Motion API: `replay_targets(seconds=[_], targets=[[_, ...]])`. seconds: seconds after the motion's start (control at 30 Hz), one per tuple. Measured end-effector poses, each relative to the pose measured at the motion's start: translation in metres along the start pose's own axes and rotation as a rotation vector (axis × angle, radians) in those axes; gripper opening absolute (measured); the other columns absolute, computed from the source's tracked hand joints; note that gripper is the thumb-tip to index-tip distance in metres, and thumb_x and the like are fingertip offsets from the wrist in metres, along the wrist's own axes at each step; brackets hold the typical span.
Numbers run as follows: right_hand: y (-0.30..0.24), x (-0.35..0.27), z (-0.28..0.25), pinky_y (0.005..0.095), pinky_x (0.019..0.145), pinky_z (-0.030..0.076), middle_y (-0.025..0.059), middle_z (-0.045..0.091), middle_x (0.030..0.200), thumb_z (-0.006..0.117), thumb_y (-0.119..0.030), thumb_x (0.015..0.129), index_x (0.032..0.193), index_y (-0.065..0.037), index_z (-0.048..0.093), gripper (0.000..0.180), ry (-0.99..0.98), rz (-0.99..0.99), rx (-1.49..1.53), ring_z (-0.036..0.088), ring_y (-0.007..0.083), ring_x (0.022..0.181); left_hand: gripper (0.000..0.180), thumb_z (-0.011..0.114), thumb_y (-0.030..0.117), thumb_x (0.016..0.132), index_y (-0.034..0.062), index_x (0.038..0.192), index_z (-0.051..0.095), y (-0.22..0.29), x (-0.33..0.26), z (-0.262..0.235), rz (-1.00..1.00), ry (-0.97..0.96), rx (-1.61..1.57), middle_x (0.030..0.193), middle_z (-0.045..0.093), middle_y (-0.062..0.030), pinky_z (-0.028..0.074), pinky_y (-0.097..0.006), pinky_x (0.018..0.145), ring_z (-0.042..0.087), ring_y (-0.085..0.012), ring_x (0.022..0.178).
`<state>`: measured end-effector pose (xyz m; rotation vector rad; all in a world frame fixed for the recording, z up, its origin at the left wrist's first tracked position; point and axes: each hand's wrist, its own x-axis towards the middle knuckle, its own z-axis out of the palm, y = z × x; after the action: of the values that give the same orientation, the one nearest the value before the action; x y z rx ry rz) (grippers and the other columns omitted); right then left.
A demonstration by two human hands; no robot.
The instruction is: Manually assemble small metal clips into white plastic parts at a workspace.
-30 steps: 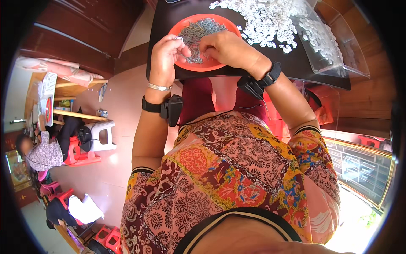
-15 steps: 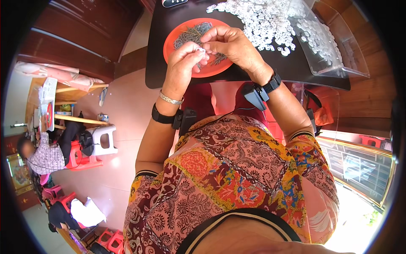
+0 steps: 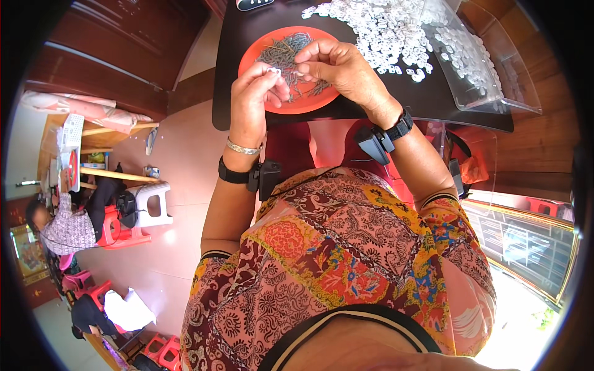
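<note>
My left hand (image 3: 252,99) is over the left side of a round red plate (image 3: 297,108), pinching a small white plastic clip (image 3: 275,72) between thumb and forefinger. Thin grey nails (image 3: 281,54) lie heaped on the plate. Above its right side is my right hand (image 3: 340,69), thumb and forefinger closed in a pinch. Whatever it grips, if anything, is too small to make out. A gap separates the two hands. Many more white clips (image 3: 390,37) are spread over the dark table (image 3: 229,93), to the right of the plate.
A clear plastic bin (image 3: 513,102) holding white clips lies at the table's right end. Part of a shoe (image 3: 252,4) shows at the far edge. Off to the left, a person (image 3: 68,229) sits near red and white stools (image 3: 154,204).
My left hand has drawn back to the left, away from my right hand, with the white clip in its fingers. My right hand has hardly moved.
</note>
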<state>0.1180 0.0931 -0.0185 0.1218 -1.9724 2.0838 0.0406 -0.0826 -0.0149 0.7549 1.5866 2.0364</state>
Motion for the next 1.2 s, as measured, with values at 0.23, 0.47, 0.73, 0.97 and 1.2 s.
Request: replay_targets(seconds=[0.23,0.47,0.73,0.97,1.2], targets=[[-0.001,0.003,0.003,0.0219,0.071,0.049,0.0028,0.064,0.085,0.058,-0.006,0.088,0.098,-0.001,0.062,0.012,-0.028,0.001,-0.101,0.058,0.0068,0.078,0.018,0.052,0.016,0.087,0.004,0.075,0.056,-0.003,0.0,0.002,0.03,-0.073,0.123,0.07,0.059,-0.0014,0.04,-0.021,0.054,0.053,-0.0081,0.062],[-0.001,0.001,0.01,0.0218,0.068,0.048,0.0025,0.064,0.082,0.058,-0.007,0.088,0.096,-0.001,0.062,0.011,-0.002,0.027,-0.12,0.058,0.0063,0.075,0.009,0.059,0.006,0.08,-0.0027,0.079,0.057,-0.008,0.001,0.008,0.406,-0.116,0.53,0.071,0.053,-0.0075,0.041,-0.026,0.058,0.05,-0.0145,0.059],[-0.001,-0.004,0.015,0.0222,0.068,0.048,0.0033,0.064,0.08,0.058,-0.001,0.084,0.094,-0.001,0.062,0.01,-0.081,-0.074,-0.2,0.059,0.0077,0.074,0.009,0.059,0.005,0.08,-0.003,0.08,0.061,-0.009,-0.003,0.004,0.23,-0.105,0.425,0.07,0.057,-0.0052,0.043,-0.024,0.058,0.053,-0.0115,0.062],[-0.001,-0.002,0.003,0.0226,0.071,0.049,0.0032,0.064,0.081,0.062,-0.002,0.082,0.093,0.0,0.062,0.011,-0.009,-0.059,-0.148,0.06,0.0085,0.076,0.016,0.052,0.011,0.084,0.0001,0.075,0.058,-0.002,0.004,-0.002,0.019,-0.061,0.159,0.069,0.058,-0.0034,0.038,-0.021,0.055,0.051,-0.0082,0.061],[-0.005,0.0,-0.005,0.0228,0.075,0.05,0.0033,0.065,0.084,0.064,-0.003,0.083,0.094,-0.001,0.063,0.012,0.035,-0.014,-0.154,0.06,0.008,0.081,0.013,0.055,0.011,0.082,-0.0002,0.076,0.057,-0.011,0.02,-0.008,0.399,-0.027,0.561,0.065,0.054,-0.0049,0.04,-0.026,0.055,0.052,-0.0119,0.06]])
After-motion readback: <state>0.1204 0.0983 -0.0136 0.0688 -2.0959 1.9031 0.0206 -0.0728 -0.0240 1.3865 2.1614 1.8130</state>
